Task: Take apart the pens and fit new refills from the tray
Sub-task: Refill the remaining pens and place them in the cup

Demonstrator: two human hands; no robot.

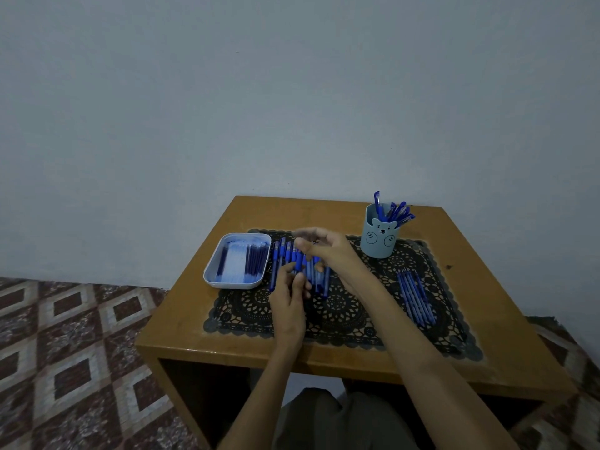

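Fingers [287, 276] of the left hand [287, 306] curl round a blue pen [297, 266] over the row of pens [281, 254] on the mat [341, 315]; just beyond, the right hand [328, 254] hovers with fingers bent (blurred, grip unclear). The tray [207, 271] of refills [255, 259] lies left, the cup [378, 240] behind.

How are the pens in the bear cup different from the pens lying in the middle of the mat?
The cup pens stand up, leaning and bunched in the cup; the mat pens lie flat, side by side on the mat. The cup pens sit far back on the right; the mat pens lie next to the tray. Both are blue.
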